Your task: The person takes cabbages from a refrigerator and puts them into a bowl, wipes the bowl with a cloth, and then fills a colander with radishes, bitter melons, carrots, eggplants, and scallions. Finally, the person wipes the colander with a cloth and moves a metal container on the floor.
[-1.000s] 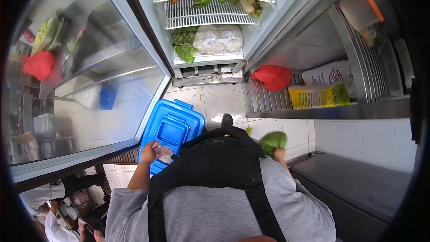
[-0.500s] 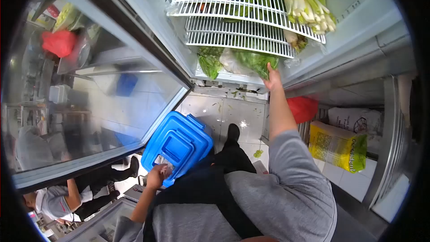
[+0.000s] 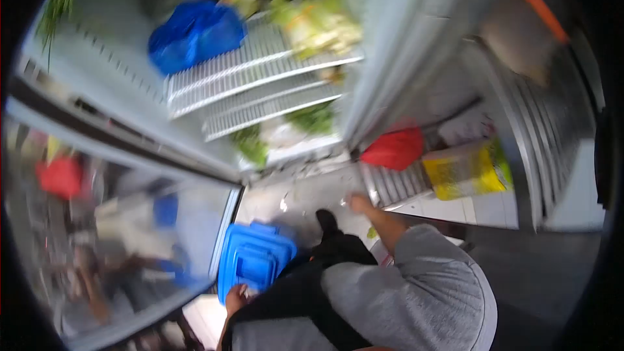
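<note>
My right hand (image 3: 356, 203) is in the air over the tiled floor, below the fridge opening. Motion smears its fingers, and no object shows in it. Down at the near edge of a blue lidded bin (image 3: 257, 257), my left hand (image 3: 237, 296) has its fingers curled around something small and whitish that is too blurred to name. Leafy greens (image 3: 312, 119) in a bag lie at the bottom of the fridge, beside a whitish bag (image 3: 283, 135) and more greens (image 3: 249, 146).
White wire shelves (image 3: 253, 91) hold a blue plastic bag (image 3: 195, 36) and spring onions (image 3: 318, 26). The open glass door (image 3: 162, 221) stands at left. A red bag (image 3: 393, 148) and a yellow sack (image 3: 465, 172) sit on a rack at right.
My right hand has let go of the bagged greens and drawn back from the fridge. My view has swung, showing more of the upper shelves. My left hand stays by the bin.
</note>
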Motion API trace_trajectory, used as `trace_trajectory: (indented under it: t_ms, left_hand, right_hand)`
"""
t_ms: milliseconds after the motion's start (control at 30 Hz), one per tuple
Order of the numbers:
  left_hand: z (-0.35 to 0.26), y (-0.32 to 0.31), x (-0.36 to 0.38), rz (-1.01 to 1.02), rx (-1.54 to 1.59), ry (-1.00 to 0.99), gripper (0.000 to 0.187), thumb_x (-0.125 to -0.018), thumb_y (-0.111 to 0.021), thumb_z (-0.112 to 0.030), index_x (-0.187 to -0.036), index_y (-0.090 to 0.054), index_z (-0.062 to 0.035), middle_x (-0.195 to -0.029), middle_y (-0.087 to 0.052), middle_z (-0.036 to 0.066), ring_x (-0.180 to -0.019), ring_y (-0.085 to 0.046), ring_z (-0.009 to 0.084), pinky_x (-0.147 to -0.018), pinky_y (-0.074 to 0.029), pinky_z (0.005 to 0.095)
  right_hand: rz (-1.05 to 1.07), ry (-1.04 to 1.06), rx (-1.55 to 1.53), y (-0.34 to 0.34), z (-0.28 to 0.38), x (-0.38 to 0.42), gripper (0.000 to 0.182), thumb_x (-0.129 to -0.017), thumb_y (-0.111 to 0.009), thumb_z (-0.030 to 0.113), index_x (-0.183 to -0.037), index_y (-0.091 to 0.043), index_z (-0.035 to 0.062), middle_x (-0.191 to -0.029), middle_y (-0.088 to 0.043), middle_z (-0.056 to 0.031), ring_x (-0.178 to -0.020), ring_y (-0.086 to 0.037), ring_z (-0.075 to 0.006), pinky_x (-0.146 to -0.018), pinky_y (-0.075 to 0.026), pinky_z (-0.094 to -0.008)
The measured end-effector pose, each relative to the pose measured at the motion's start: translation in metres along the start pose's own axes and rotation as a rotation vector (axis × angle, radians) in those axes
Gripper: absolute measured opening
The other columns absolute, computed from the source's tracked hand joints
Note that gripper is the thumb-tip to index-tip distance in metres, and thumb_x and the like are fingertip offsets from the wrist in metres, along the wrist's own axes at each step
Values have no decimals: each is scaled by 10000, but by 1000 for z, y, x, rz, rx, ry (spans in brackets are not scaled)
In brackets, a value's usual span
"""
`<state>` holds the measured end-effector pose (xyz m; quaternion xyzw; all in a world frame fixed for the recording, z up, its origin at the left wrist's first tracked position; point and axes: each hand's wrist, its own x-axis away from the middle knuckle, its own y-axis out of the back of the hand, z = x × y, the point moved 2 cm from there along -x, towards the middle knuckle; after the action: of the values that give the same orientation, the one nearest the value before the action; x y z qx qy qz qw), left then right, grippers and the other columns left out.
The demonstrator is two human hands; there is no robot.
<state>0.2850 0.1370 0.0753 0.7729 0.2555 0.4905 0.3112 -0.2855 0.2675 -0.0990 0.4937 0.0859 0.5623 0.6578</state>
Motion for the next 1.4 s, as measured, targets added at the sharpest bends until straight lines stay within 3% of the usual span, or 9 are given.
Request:
trace_trajectory:
  t_ms: [100,233,400,467,667,833,1033,1233,1400]
  left_hand:
    - [-5,10,-42,-145,448,-222,251,-810,-523,13,-1026,-651,-8,-976,-669,188,-902,-663,304,-794,-521,365]
    - [-17,33,-76,-215,245,-325,224,-841,-498,-5,-1011,-645,8,-924,-675,186,-869,-666,300,-766,-521,363]
    - [-24,31,-103,-246,154,-404,240,-827,-506,-21,-1019,-646,7,-940,-672,199,-871,-660,328,-782,-517,382]
    - [-28,22,-107,-261,170,-417,244,-818,-510,-18,-1014,-655,-7,-937,-672,197,-877,-659,331,-797,-517,388]
    - [-69,15,-69,-118,40,-465,252,-800,-541,-49,-1009,-681,-68,-961,-681,163,-910,-655,327,-812,-520,398]
    - [-111,-11,-67,-46,20,-326,263,-789,-550,-41,-1011,-685,-79,-974,-686,144,-909,-658,314,-817,-519,394]
    - [-174,-20,-59,-206,93,-314,269,-765,-556,-12,-999,-681,-56,-979,-679,164,-933,-645,332,-834,-510,391]
    - [-217,-46,-38,-247,278,-285,282,-759,-545,-14,-1013,-668,-25,-955,-669,194,-893,-649,348,-801,-512,396]
    - [-220,-61,8,-153,265,-165,282,-779,-571,-53,-1035,-685,-86,-980,-679,164,-906,-660,325,-795,-512,384]
  right_hand:
    - [452,-28,169,-67,-57,144,414,-898,-478,407,-904,-692,53,-942,-661,-210,-904,-624,-389,-825,-477,-470]
    - [225,-303,205,-114,-160,329,397,-863,-575,396,-1011,-680,43,-1007,-662,-204,-982,-617,-359,-906,-467,-440]
    - [-1332,-1117,-514,26,-168,468,279,-849,-630,223,-1033,-641,15,-1027,-644,-192,-941,-613,-303,-837,-475,-370]
    - [-1760,-866,-1005,88,-191,486,274,-904,-591,217,-1099,-608,24,-1015,-649,-121,-941,-598,-219,-799,-469,-316]
    - [-2056,-147,-701,397,-47,510,283,-953,-524,250,-1165,-583,73,-1123,-598,-34,-1019,-543,-126,-802,-450,-291]
    - [-1654,225,-378,579,-22,455,386,-967,-497,310,-1282,-510,89,-1277,-533,-72,-1133,-505,-179,-927,-412,-329]
    - [-1351,-287,-20,741,-64,332,681,-922,-547,414,-1459,-268,103,-1433,-382,-136,-1286,-419,-306,-1037,-372,-419]
    - [-1211,-419,374,819,-113,289,970,-851,-674,340,-1487,-2,47,-1494,-239,-230,-1328,-364,-338,-1061,-361,-425]
    - [-982,-246,409,810,-121,287,715,-844,-674,362,-1388,-346,33,-1336,-466,-218,-1197,-498,-354,-1002,-401,-450]
